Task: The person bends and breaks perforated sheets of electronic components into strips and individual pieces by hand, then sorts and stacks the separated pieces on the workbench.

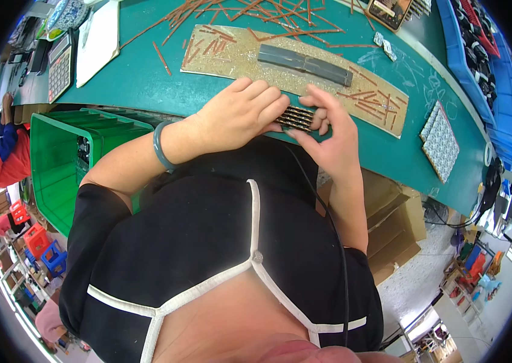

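Observation:
A small dark stack of ridged, metallic-looking strips [296, 118] is held between my two hands at the table's near edge. My left hand [241, 112] is curled closed around the stack's left end, and the fingertips there are partly hidden. On its right end, my right hand [328, 130] grips with thumb and bent fingers. Just beyond the hands lies a tan board [238, 51] with a long dark grey bar [304, 63] on it. Thin reddish-brown strips [377, 103] are scattered on the board's right part, and more lie on its left part.
Many long brown strips [250, 12] lie loose at the table's far side. A calculator [61, 66] and white paper [98, 39] are at left, above a green crate [56, 163]. At right are a patterned block [439, 142] and blue bins [504, 91]. Another person [8, 151] sits far left.

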A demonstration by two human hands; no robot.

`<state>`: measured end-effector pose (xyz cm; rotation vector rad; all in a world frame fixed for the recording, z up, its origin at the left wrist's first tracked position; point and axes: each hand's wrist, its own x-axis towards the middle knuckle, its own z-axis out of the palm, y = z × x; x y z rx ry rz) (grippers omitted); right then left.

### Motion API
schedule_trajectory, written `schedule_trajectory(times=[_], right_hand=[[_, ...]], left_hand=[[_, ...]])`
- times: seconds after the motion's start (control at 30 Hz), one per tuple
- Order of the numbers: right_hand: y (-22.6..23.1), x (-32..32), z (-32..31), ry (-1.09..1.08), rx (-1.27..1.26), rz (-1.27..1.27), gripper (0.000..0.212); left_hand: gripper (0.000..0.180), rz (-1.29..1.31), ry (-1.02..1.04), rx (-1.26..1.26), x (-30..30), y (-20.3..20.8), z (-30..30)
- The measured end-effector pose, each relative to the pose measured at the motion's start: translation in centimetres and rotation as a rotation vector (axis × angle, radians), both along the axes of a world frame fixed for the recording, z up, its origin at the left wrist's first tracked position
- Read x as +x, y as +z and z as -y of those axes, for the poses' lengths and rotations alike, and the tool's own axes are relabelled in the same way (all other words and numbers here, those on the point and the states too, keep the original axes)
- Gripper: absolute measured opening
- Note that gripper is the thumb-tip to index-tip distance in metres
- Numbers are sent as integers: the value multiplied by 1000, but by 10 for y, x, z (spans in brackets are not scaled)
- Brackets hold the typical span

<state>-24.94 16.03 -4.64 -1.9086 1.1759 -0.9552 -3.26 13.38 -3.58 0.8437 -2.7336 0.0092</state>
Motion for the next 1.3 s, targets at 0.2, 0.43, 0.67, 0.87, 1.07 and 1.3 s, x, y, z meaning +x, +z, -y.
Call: schedule_trajectory(times=[0.2,0.43,0.67,0.87,1.07,1.3], right_hand=[[-13,-17,-3,-137,160,781,63],[-9,-14,-5,-153,193,655,54],[-7,-10,-4,-195,181,610,50],[-8,-12,-5,-191,182,594,49],[0,-6,-3,-96,-16,389,60],[3,4,-1,-2,-195,-79,52]], left_hand=[[40,-1334,129,1849,9,14,-6],[52,-1595,-70,2063,14,18,0],[56,-1616,-81,2071,16,19,-2],[55,-1612,-133,2068,19,10,-4],[47,-315,35,256,12,8,-7],[59,-306,31,248,12,-4,-8]])
